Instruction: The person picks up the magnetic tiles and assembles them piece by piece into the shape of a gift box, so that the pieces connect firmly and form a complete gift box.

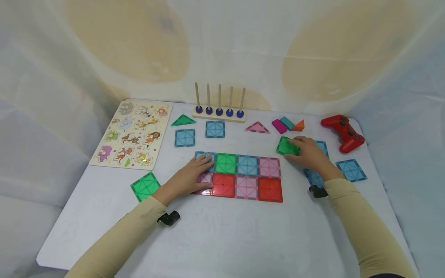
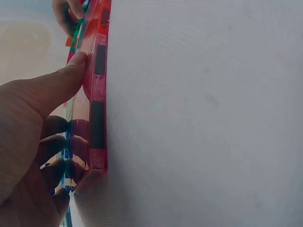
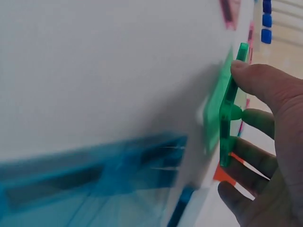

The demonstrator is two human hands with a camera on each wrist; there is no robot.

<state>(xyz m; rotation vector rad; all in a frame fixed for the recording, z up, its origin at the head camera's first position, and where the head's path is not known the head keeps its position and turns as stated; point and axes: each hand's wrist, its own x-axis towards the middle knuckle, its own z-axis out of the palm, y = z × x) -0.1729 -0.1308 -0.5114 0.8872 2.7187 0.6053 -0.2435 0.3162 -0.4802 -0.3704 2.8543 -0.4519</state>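
Note:
My right hand (image 1: 309,153) grips a translucent green square magnetic tile (image 1: 287,146) by its edges. In the right wrist view, the held green tile (image 3: 229,111) is tilted, thumb on one edge and fingertips at the other side, with green-tinted shadow beside it. My left hand (image 1: 191,175) rests on the left end of a two-row block of square magnetic tiles (image 1: 247,187), fingers spread over a blue tile and thumb on the pink one. The block's upper row runs blue, green, blue, pink; its lower row pink, red, pink, red. My left fingers partly hide the end tiles.
Loose blue tiles (image 1: 351,170) lie by my right forearm, more blue ones (image 1: 184,138) behind the block. A green tile (image 1: 145,186) lies beside my left wrist. Farther back are triangle tiles (image 1: 257,127), a peg stand (image 1: 219,112), an animal puzzle board (image 1: 130,135) and a red game controller (image 1: 343,132).

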